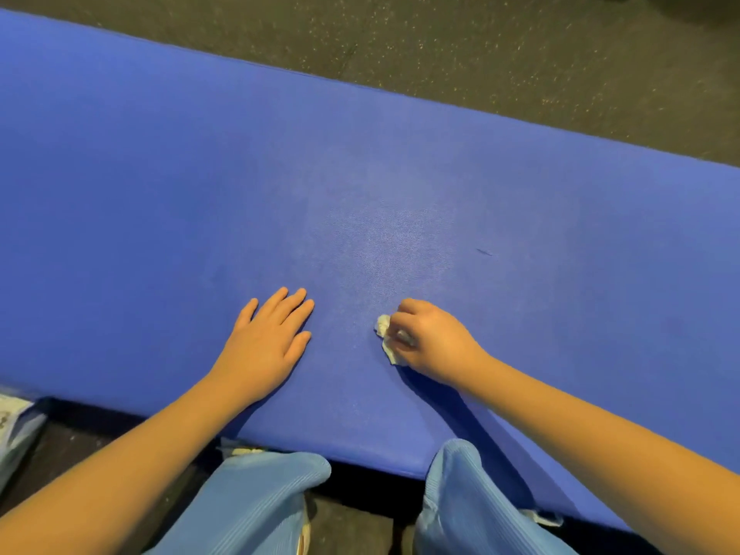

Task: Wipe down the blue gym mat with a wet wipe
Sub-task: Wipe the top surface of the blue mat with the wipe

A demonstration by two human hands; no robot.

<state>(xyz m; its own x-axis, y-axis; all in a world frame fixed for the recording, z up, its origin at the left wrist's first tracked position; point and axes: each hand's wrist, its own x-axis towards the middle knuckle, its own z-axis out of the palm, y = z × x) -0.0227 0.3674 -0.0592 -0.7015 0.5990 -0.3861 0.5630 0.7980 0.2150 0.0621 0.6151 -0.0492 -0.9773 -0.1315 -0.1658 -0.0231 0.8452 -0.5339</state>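
step: wiping | left hand (266, 346) flat on mat (360, 174), fingers straight, holding nothing | mat lies on floor (520, 54), near edge at knees (288, 470) | wipe (384, 334) bunched, touching mat | right hand (432, 342) curled round wipe | tip: spread wipe flatter, press evenly, overlap strokes toward far edge, left hand bracing

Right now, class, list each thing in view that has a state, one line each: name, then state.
blue gym mat, laid flat on the floor, small dark mark right of centre.
wet wipe, crumpled, against the mat.
right grip, curled round the wet wipe.
left grip, flat on the mat, fingers straight, empty.
packet, on the floor at left, partly out of frame.
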